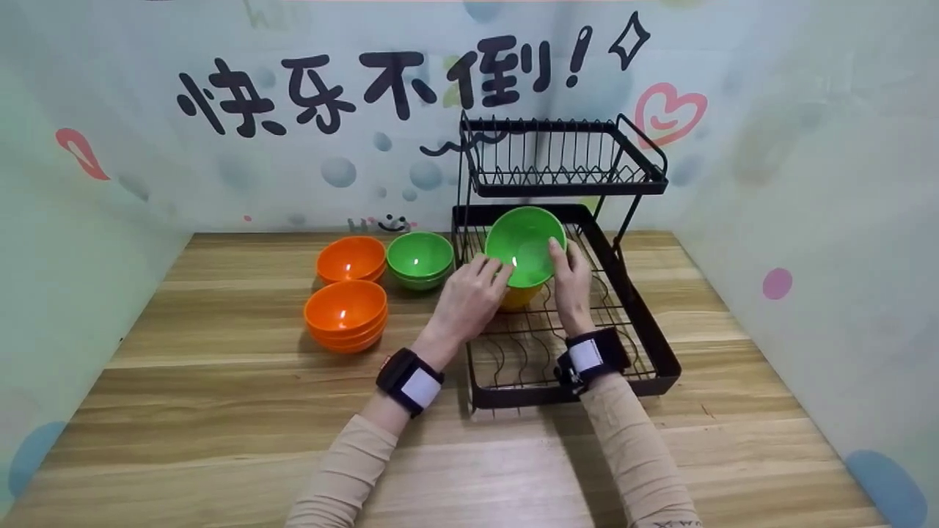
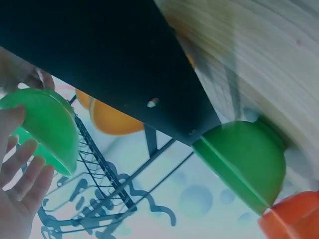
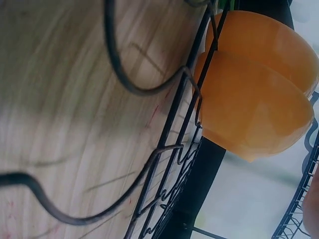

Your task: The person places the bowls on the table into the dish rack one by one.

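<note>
A green bowl (image 1: 524,246) stands tilted on its edge over the lower tier of a black dish rack (image 1: 664,359), its opening towards me. My left hand (image 1: 490,273) holds its left rim and my right hand (image 1: 563,255) pinches its right rim, thumb on the inside. Yellow-orange bowls (image 1: 519,297) sit in the rack just under it. In the left wrist view my left hand (image 2: 24,175) lies against the green bowl (image 2: 47,127), with the yellow-orange bowls (image 2: 112,119) behind. The right wrist view shows the yellow-orange bowls (image 3: 254,104) on the rack wires (image 3: 169,119).
Left of the rack on the wooden table (image 1: 220,411) stand a stack of green bowls (image 1: 419,258), an orange bowl stack (image 1: 351,259) and a nearer orange stack (image 1: 345,314). The rack's upper tier (image 1: 561,158) hangs over the back. Walls close in on three sides.
</note>
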`<act>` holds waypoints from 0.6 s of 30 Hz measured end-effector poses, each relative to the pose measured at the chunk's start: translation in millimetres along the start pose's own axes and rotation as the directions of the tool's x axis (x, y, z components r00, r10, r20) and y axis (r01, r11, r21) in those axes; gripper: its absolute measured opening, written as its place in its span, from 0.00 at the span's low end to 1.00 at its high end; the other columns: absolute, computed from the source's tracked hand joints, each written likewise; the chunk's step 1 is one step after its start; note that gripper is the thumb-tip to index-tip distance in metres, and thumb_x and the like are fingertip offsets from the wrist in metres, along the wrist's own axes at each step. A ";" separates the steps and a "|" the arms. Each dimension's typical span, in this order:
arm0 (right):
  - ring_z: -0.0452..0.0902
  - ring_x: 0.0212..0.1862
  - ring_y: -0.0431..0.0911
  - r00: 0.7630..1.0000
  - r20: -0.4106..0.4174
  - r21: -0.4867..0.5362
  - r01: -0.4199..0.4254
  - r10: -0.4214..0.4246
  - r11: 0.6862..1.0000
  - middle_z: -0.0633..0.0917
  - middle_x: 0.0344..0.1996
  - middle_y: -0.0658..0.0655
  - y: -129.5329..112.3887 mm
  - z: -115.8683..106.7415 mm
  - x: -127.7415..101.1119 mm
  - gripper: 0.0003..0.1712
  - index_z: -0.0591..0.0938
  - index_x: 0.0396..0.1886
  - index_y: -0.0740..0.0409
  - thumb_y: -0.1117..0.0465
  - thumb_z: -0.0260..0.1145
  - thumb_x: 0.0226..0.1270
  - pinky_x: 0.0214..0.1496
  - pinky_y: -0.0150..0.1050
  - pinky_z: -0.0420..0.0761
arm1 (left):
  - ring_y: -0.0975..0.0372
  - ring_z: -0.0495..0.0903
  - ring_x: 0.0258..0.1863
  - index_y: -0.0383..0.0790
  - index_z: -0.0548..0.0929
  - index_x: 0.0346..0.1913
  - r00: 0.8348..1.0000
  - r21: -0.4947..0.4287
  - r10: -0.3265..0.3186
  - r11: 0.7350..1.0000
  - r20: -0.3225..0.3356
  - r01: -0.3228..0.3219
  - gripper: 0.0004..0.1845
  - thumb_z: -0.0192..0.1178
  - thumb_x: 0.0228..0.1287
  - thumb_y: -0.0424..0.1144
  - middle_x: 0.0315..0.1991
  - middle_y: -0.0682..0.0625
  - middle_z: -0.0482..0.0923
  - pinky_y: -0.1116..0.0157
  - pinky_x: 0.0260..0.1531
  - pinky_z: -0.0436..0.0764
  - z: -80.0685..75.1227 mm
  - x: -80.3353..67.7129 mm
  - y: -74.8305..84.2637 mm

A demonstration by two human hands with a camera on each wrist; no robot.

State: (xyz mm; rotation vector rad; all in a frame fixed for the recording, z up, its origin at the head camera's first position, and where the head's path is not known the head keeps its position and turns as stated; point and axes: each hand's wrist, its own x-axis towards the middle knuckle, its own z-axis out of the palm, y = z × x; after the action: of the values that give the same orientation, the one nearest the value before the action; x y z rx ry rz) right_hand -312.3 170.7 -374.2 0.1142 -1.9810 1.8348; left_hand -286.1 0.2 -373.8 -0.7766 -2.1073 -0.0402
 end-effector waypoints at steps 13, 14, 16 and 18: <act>0.75 0.48 0.46 0.987 -0.160 0.004 0.020 -0.019 1.000 0.80 0.49 0.64 2.5 -8.6 7.3 0.25 0.74 0.58 0.62 0.50 0.53 0.70 0.53 0.38 0.76 | 0.47 0.82 0.34 0.32 0.80 0.37 0.778 0.026 -0.467 0.863 0.420 0.504 0.16 0.57 0.64 0.46 0.33 0.38 0.84 0.53 0.29 0.82 9.6 -28.2 -4.8; 0.75 0.47 0.45 0.982 -0.186 -0.003 0.018 -0.018 1.000 0.80 0.49 0.64 2.9 -9.7 8.5 0.25 0.74 0.57 0.63 0.50 0.53 0.70 0.51 0.38 0.76 | 0.47 0.83 0.33 0.32 0.80 0.36 0.767 0.018 -0.470 0.857 0.437 0.515 0.16 0.56 0.65 0.46 0.33 0.38 0.84 0.52 0.28 0.82 10.6 -29.0 -4.8; 0.75 0.46 0.45 0.972 -0.236 -0.002 0.010 -0.010 1.000 0.80 0.49 0.64 4.3 -12.1 11.8 0.25 0.74 0.57 0.63 0.50 0.53 0.70 0.50 0.36 0.76 | 0.47 0.83 0.32 0.32 0.80 0.35 0.758 0.001 -0.470 0.850 0.453 0.527 0.15 0.56 0.65 0.45 0.33 0.37 0.84 0.52 0.28 0.82 12.0 -30.0 -4.8; 0.74 0.44 0.42 0.958 -0.287 -0.007 -0.012 0.009 1.000 0.80 0.47 0.62 5.8 -14.4 15.1 0.25 0.75 0.56 0.62 0.49 0.54 0.69 0.48 0.33 0.75 | 0.47 0.83 0.31 0.33 0.80 0.35 0.753 -0.012 -0.470 0.845 0.461 0.535 0.14 0.56 0.65 0.43 0.32 0.38 0.84 0.52 0.27 0.82 12.2 -30.3 -4.4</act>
State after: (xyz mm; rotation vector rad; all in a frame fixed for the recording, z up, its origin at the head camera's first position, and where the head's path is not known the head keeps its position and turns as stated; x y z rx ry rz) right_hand -324.2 188.8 -373.7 -0.1586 -1.7893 1.7370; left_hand -284.3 -15.3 -402.9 -0.2756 -2.7317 -0.3433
